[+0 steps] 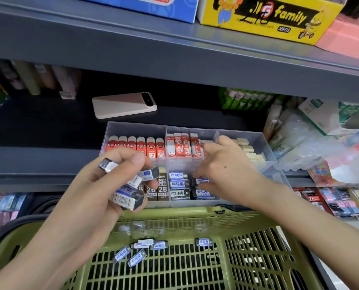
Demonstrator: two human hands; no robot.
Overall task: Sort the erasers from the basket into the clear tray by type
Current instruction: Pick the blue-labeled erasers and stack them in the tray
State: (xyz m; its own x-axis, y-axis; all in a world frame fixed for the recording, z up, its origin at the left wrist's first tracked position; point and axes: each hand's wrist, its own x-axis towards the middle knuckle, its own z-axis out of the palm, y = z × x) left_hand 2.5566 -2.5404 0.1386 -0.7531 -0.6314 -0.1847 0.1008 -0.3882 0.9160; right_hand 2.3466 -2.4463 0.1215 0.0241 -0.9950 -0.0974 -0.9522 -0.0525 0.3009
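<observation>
A clear tray (256,139) with compartments stands on the shelf edge. It holds red-faced erasers (136,146), orange-white erasers (180,146), cream erasers (248,150), brown 2B erasers (162,190) and blue-labelled black erasers (179,184). My left hand (103,185) grips several blue-labelled erasers (128,198) just in front of the tray. My right hand (224,170) reaches into the tray's front row and pinches a blue-labelled eraser (201,181) there. Below lies the green basket (195,218) with several more blue-labelled erasers (140,250) on its floor.
A beige phone (122,105) lies on the dark shelf behind the tray. Green bottles (243,99) and wrapped packs (321,147) crowd the right side. A yellow box (266,15) sits on the shelf above. Packaged stationery (331,200) hangs lower right.
</observation>
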